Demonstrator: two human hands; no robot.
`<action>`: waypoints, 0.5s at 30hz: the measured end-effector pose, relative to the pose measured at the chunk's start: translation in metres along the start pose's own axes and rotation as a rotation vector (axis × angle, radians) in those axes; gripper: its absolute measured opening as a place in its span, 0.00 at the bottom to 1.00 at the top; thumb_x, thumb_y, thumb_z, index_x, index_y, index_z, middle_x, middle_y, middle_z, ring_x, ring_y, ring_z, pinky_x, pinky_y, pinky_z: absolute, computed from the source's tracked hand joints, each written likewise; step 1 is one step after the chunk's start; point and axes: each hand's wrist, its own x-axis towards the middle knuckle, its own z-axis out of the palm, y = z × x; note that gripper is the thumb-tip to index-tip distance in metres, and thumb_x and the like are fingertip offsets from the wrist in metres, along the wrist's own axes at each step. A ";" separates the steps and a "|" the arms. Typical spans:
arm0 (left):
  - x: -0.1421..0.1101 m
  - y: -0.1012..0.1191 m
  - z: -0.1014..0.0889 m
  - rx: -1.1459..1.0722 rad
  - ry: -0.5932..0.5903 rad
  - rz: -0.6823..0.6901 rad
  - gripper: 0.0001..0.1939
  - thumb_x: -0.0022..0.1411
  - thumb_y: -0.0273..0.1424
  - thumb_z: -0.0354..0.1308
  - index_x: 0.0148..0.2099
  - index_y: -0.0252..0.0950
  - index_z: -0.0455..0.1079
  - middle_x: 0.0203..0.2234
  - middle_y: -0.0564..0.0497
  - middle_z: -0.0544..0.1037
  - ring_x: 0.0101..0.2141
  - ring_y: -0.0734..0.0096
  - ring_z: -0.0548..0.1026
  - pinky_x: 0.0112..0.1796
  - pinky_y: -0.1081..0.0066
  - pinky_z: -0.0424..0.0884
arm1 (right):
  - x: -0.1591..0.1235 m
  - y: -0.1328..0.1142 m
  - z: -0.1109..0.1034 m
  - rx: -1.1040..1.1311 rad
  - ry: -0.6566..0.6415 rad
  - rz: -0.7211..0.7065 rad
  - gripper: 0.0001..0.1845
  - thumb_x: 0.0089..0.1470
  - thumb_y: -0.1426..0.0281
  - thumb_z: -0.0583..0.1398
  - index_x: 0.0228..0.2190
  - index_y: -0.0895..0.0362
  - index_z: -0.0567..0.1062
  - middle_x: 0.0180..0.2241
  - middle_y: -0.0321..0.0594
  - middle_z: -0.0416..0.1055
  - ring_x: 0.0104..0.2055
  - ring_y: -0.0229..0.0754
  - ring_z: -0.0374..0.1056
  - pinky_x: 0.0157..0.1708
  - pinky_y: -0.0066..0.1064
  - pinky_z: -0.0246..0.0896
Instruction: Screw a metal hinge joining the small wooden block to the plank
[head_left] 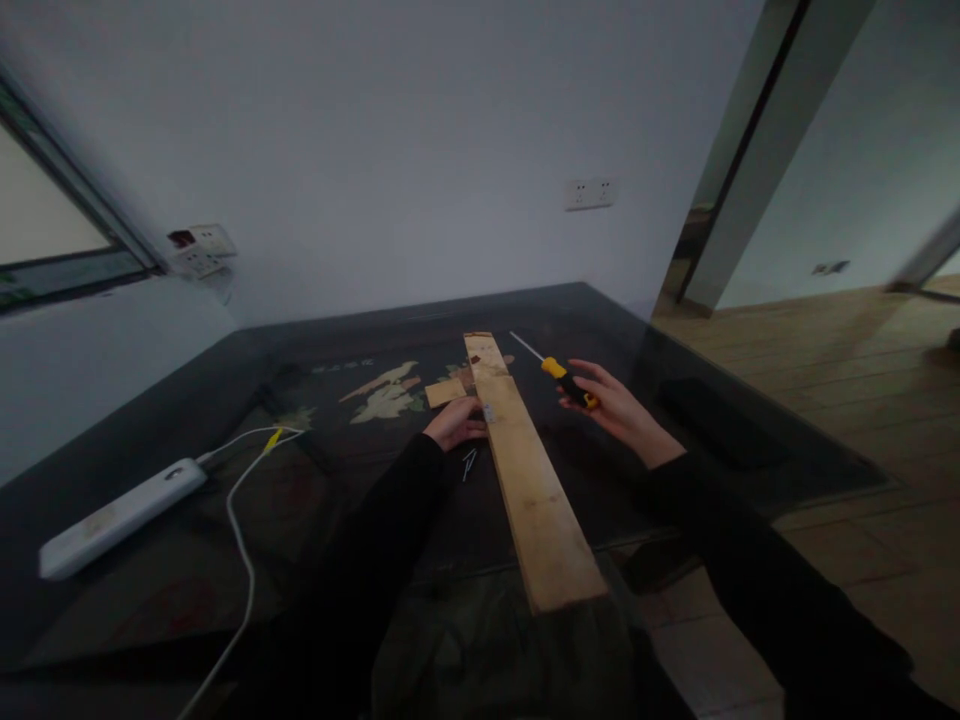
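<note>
A long wooden board (536, 480) lies across the dark table, its near end sticking out over the table's front edge toward my lap. Under its far end is another wooden piece (484, 352). My left hand (456, 424) is closed on the board's left edge, with some fingertips hidden. Beside that hand sit a small square of wood (444, 392) and a few thin metal screws or nails (469, 464). In my right hand (611, 403) is a yellow and black screwdriver (561, 374), gripped by the handle. Its shaft points up and left, to the right of the board.
The dark table (600, 320) has a printed flower pattern on top. To the left rests a white power strip (124, 515) with a white cable (244, 545) running toward me. A dark flat object (720, 420) lies at the right. Behind stands a white wall with a socket (590, 194).
</note>
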 end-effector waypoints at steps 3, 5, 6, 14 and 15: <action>0.001 0.000 0.000 0.029 0.008 -0.016 0.08 0.60 0.24 0.53 0.40 0.33 0.72 0.35 0.43 0.80 0.28 0.69 0.80 0.32 0.71 0.77 | 0.003 0.008 0.002 -0.141 0.018 -0.014 0.26 0.55 0.64 0.54 0.56 0.52 0.63 0.37 0.39 0.72 0.28 0.36 0.70 0.33 0.32 0.68; 0.003 -0.001 -0.002 0.044 0.011 -0.010 0.08 0.61 0.24 0.53 0.41 0.33 0.72 0.36 0.44 0.80 0.27 0.69 0.80 0.33 0.71 0.78 | 0.006 0.016 0.001 -0.276 0.018 -0.055 0.22 0.56 0.64 0.53 0.52 0.54 0.67 0.41 0.41 0.71 0.25 0.34 0.67 0.30 0.30 0.66; 0.004 -0.002 -0.002 0.048 0.011 -0.003 0.09 0.61 0.24 0.52 0.41 0.33 0.72 0.36 0.44 0.80 0.27 0.70 0.79 0.33 0.70 0.78 | 0.007 0.019 0.001 -0.369 0.021 -0.086 0.20 0.57 0.65 0.52 0.50 0.56 0.69 0.43 0.42 0.71 0.26 0.34 0.66 0.32 0.31 0.65; 0.005 -0.003 -0.002 0.148 0.116 0.023 0.06 0.60 0.25 0.55 0.38 0.31 0.73 0.32 0.44 0.80 0.22 0.71 0.78 0.28 0.73 0.77 | 0.003 0.030 0.006 -1.070 0.108 -0.199 0.19 0.60 0.69 0.51 0.49 0.57 0.74 0.42 0.47 0.67 0.43 0.43 0.66 0.46 0.31 0.60; 0.004 -0.003 -0.001 0.165 0.132 0.025 0.05 0.60 0.25 0.55 0.38 0.31 0.72 0.31 0.44 0.80 0.22 0.72 0.77 0.27 0.73 0.77 | 0.002 0.031 0.006 -1.101 0.110 -0.181 0.19 0.60 0.69 0.51 0.49 0.56 0.74 0.43 0.47 0.66 0.42 0.43 0.67 0.44 0.31 0.60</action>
